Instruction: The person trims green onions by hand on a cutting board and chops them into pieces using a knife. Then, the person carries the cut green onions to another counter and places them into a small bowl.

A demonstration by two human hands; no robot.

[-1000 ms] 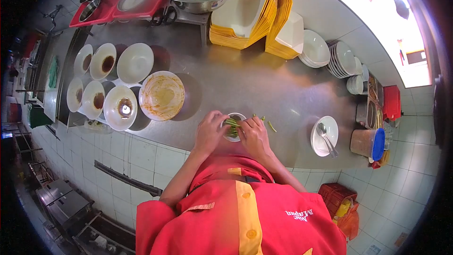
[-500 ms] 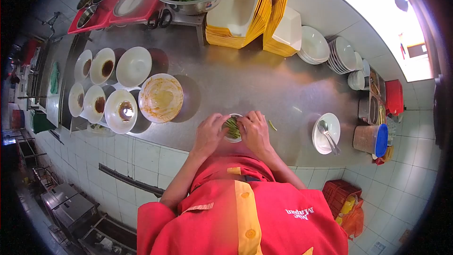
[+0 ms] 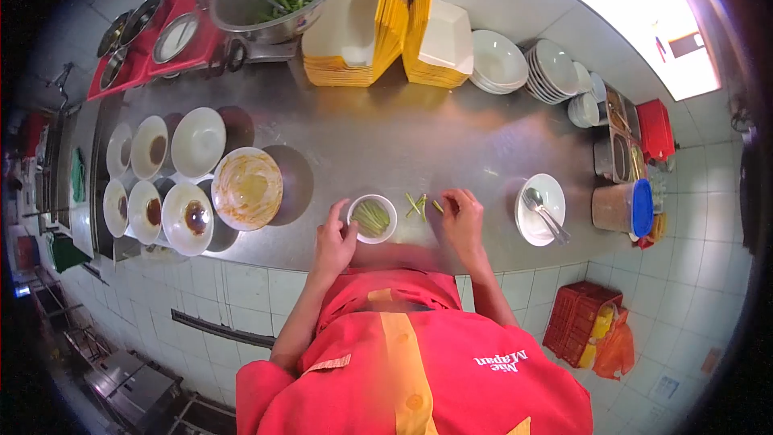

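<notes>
A small white bowl [image 3: 392, 233] stands near the counter's front edge with cut green vegetable stems [image 3: 371, 216] in it. My left hand [image 3: 332, 243] is at the bowl's left side, fingers apart, the thumb close to the rim. Right of the bowl, a few loose stem pieces [image 3: 415, 206] lie on the steel counter. My right hand [image 3: 464, 227] is beyond them, thumb and fingers drawn together at one more short stem [image 3: 437, 206]; how firmly it is pinched is hard to see.
Several white bowls with dark sauce [image 3: 188, 219] stand at left, beside a bowl smeared with orange sauce [image 3: 248, 188]. A bowl with spoons [image 3: 540, 208] and a blue-lidded tub [image 3: 613, 208] are at right. Behind are a steel basin of greens [image 3: 274, 31], yellow-edged paper trays [image 3: 439, 40] and stacked plates [image 3: 499, 60].
My hands have moved apart from over the small bowl, uncovering its stems. The right hand has gone right to the loose pieces, more of which now show. The whole view has shifted.
</notes>
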